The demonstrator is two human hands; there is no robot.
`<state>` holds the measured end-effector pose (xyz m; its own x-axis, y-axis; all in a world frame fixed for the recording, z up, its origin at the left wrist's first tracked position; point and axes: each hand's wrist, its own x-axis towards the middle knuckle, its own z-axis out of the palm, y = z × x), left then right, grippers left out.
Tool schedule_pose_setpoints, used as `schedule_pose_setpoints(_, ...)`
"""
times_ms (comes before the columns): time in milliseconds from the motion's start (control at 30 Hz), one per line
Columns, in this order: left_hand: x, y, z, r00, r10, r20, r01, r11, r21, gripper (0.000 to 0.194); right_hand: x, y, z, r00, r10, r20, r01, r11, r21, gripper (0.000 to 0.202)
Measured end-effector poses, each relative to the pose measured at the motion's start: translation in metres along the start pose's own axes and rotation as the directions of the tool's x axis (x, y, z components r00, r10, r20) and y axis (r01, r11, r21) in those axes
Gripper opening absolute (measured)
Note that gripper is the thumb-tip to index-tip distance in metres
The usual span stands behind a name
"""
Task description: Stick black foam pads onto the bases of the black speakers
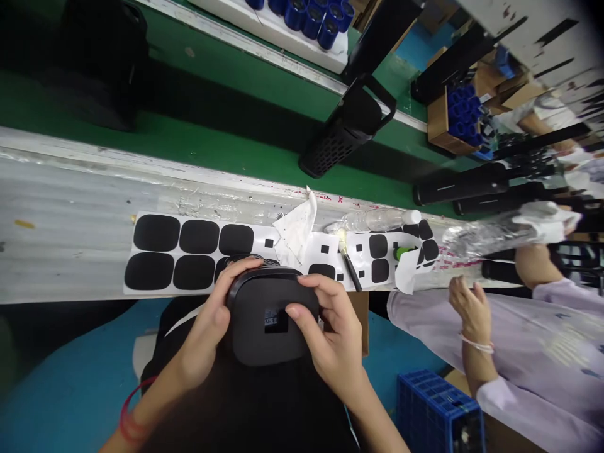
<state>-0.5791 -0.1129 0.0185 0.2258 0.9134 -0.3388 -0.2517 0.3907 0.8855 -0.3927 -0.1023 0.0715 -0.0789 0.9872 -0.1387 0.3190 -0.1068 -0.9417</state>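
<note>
A black housing (268, 349) with a rounded-square end face is held in front of my body, that face turned up toward me. A small square window in the face shows a patterned piece at its left side. My left hand (205, 336) grips the housing's left edge. On the opposite side, my right hand (337, 330) holds the housing, its thumb on the face beside the window and its fingers on the top edge. Just beyond lies a white backing sheet (170, 254) with black rounded-square stickers (156, 233) and smaller black squares.
On the ledge are a white paper scrap (297, 229), a brush (350, 267) and a clear bottle (377, 220). Across the green belt (226, 145) stands a black perforated unit with a handle (344, 126). A co-worker's hand (472, 308) is at right, above a blue crate (438, 409).
</note>
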Motion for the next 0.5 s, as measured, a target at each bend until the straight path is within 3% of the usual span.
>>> schedule_pose_setpoints(200,-0.0006,-0.0031,0.0002,1.000,0.025,0.010,-0.025,1.000,0.019,0.062,-0.0073,0.0027,0.0042,0.993,0.096,-0.073,-0.084,0.986,0.144,0.030)
schedule_pose_setpoints(333,0.0000,-0.0028,0.0006,0.998,0.055,0.021,-0.055,0.998,0.028,0.063,-0.0066,0.0050,-0.0001,0.973,0.115,-0.202,-0.058,0.961,0.269,0.023)
schedule_pose_setpoints(400,-0.0002,-0.0029,0.0007,0.999,0.045,0.019,-0.046,0.999,0.023,0.063,-0.0063,0.0059,-0.0032,0.972,0.080,-0.222,-0.028,0.973,0.229,0.026)
schedule_pose_setpoints(500,-0.0007,-0.0032,0.0009,0.999,0.037,0.007,-0.037,0.999,0.017,0.063,-0.0077,0.0069,-0.0034,0.993,0.007,-0.116,0.005,0.995,0.103,0.035)
